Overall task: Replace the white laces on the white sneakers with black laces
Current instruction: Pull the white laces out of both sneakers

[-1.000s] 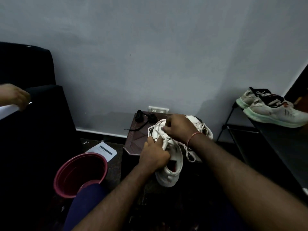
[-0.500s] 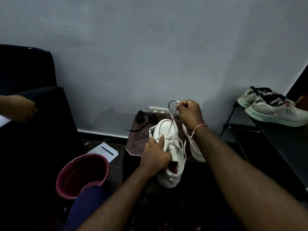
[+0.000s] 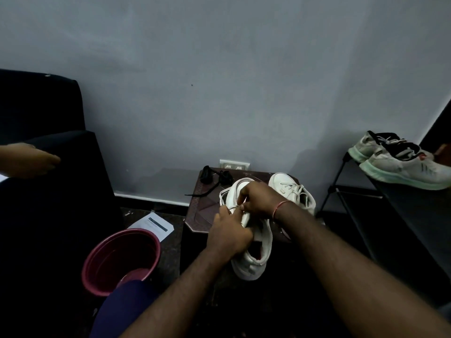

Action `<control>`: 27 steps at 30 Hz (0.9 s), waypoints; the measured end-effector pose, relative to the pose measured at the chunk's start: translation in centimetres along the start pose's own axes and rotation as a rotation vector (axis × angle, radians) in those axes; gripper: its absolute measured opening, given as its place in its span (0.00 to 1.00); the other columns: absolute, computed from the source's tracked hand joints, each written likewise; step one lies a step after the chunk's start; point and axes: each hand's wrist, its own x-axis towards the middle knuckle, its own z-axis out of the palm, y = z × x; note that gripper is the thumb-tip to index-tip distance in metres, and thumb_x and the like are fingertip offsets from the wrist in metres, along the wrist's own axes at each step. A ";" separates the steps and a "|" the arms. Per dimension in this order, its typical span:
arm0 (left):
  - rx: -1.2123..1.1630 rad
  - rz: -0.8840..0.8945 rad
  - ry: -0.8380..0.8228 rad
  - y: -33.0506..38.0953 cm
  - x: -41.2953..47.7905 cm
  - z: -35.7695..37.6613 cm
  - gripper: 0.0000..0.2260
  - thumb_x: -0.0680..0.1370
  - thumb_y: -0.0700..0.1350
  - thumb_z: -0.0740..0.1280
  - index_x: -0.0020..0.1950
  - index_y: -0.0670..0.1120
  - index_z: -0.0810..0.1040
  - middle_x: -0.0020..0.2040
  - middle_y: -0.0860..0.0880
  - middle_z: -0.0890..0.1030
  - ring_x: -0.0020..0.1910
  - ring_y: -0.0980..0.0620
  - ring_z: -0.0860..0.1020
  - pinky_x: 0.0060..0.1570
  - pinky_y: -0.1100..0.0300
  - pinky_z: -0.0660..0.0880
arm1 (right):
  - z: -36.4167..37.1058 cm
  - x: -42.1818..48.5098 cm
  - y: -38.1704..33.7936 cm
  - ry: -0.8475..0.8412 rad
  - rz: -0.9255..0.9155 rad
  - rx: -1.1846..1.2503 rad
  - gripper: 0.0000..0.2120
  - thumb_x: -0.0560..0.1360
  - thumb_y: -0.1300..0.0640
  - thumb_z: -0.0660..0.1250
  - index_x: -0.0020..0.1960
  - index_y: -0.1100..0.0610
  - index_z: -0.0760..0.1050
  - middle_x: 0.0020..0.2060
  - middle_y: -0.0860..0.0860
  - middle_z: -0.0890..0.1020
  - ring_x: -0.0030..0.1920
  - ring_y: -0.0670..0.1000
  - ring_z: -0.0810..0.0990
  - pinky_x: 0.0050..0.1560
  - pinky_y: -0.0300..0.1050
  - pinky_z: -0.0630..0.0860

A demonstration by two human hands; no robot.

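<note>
Pinching the white lace [image 3: 228, 194], right hand [image 3: 258, 198] unthreads the near sneaker [image 3: 256, 242] clamped by left hand [image 3: 228, 236]; black laces [image 3: 214, 178] lie unused, far sneaker [image 3: 291, 190] untouched.

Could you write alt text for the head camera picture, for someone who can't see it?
Two bare hands work a white lace on a white sneaker on a small dark table: the left hand steadies it, the right hand pinches the lace. The second sneaker and the black laces lie behind.
</note>
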 end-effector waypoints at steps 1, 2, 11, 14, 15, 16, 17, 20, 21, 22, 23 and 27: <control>-0.003 -0.001 -0.001 0.0 0.0 -0.1 0.30 0.70 0.52 0.59 0.73 0.55 0.62 0.61 0.44 0.65 0.62 0.40 0.66 0.62 0.49 0.68 | -0.2 0.1 0.0 0.009 -0.030 -0.051 0.08 0.72 0.59 0.70 0.50 0.53 0.83 0.50 0.51 0.84 0.53 0.52 0.80 0.52 0.40 0.73; -0.001 -0.003 -0.006 0.0 -0.1 -0.1 0.31 0.70 0.52 0.59 0.75 0.54 0.61 0.62 0.43 0.64 0.63 0.40 0.66 0.63 0.48 0.68 | -0.3 0.2 0.1 0.060 -0.079 -0.038 0.08 0.72 0.61 0.69 0.50 0.53 0.83 0.49 0.52 0.84 0.51 0.53 0.81 0.52 0.41 0.73; 0.015 -0.034 -0.030 0.2 -0.3 -0.2 0.34 0.72 0.52 0.58 0.78 0.54 0.56 0.69 0.43 0.60 0.68 0.41 0.62 0.66 0.48 0.64 | -4.7 -0.5 0.9 0.654 0.158 0.547 0.13 0.72 0.64 0.69 0.54 0.53 0.74 0.49 0.52 0.78 0.46 0.56 0.79 0.52 0.52 0.77; 0.006 -0.037 -0.034 0.2 0.0 -0.3 0.33 0.74 0.51 0.60 0.78 0.54 0.55 0.69 0.43 0.59 0.68 0.41 0.62 0.66 0.49 0.63 | -2.7 -1.6 0.4 0.506 0.077 0.216 0.15 0.72 0.58 0.70 0.58 0.54 0.74 0.57 0.55 0.74 0.52 0.58 0.78 0.53 0.46 0.73; 0.004 -0.032 -0.034 0.3 0.0 -0.3 0.33 0.73 0.52 0.60 0.78 0.54 0.55 0.69 0.43 0.60 0.68 0.41 0.62 0.66 0.49 0.63 | -2.1 -1.7 0.3 0.486 0.053 0.170 0.11 0.72 0.56 0.70 0.53 0.54 0.77 0.53 0.55 0.77 0.51 0.58 0.79 0.50 0.46 0.73; 0.000 -0.032 -0.031 0.3 0.0 -0.2 0.33 0.73 0.53 0.60 0.78 0.54 0.56 0.68 0.42 0.60 0.67 0.40 0.63 0.66 0.49 0.64 | -1.4 -1.7 0.0 0.429 0.065 0.109 0.07 0.71 0.53 0.70 0.48 0.54 0.79 0.50 0.55 0.80 0.51 0.58 0.80 0.47 0.45 0.73; -0.002 -0.030 -0.023 0.3 0.0 -0.2 0.32 0.73 0.52 0.61 0.77 0.54 0.57 0.67 0.42 0.61 0.66 0.40 0.63 0.65 0.49 0.64 | -0.9 -1.6 -0.1 0.359 0.099 0.040 0.09 0.71 0.50 0.70 0.45 0.55 0.80 0.48 0.55 0.81 0.51 0.58 0.80 0.46 0.44 0.72; 0.010 -0.016 -0.002 -0.1 0.0 0.1 0.29 0.74 0.50 0.63 0.74 0.55 0.60 0.63 0.43 0.64 0.63 0.39 0.66 0.62 0.49 0.66 | 1.1 -1.3 -0.1 0.215 0.209 -0.072 0.18 0.71 0.43 0.69 0.50 0.57 0.81 0.52 0.58 0.81 0.54 0.59 0.80 0.48 0.45 0.74; 0.010 -0.010 -0.004 -0.1 0.1 0.1 0.28 0.74 0.50 0.63 0.74 0.55 0.61 0.62 0.43 0.64 0.63 0.39 0.66 0.61 0.49 0.67 | 1.5 -1.2 -0.1 0.221 0.237 -0.069 0.18 0.71 0.42 0.69 0.50 0.56 0.81 0.52 0.57 0.81 0.54 0.59 0.80 0.49 0.45 0.74; 0.006 -0.005 -0.006 -0.1 0.1 0.1 0.29 0.74 0.50 0.63 0.74 0.56 0.60 0.62 0.43 0.64 0.62 0.40 0.66 0.61 0.49 0.67 | 1.7 -1.2 -0.2 0.233 0.250 -0.071 0.17 0.71 0.43 0.69 0.50 0.56 0.81 0.52 0.57 0.81 0.54 0.59 0.80 0.49 0.45 0.74; 0.004 0.000 -0.005 -0.1 0.1 0.0 0.29 0.73 0.50 0.63 0.74 0.56 0.60 0.62 0.43 0.64 0.62 0.40 0.66 0.61 0.49 0.67 | 1.8 -1.0 -0.3 0.229 0.241 -0.064 0.15 0.71 0.45 0.69 0.49 0.56 0.82 0.50 0.57 0.82 0.53 0.58 0.80 0.48 0.45 0.74; 0.006 -0.017 -0.035 0.1 -0.4 -0.3 0.36 0.67 0.53 0.56 0.77 0.54 0.58 0.65 0.42 0.63 0.64 0.39 0.65 0.63 0.49 0.67 | -0.2 -0.5 -1.3 0.305 0.097 0.416 0.12 0.75 0.54 0.68 0.33 0.55 0.76 0.32 0.52 0.80 0.37 0.52 0.78 0.42 0.46 0.73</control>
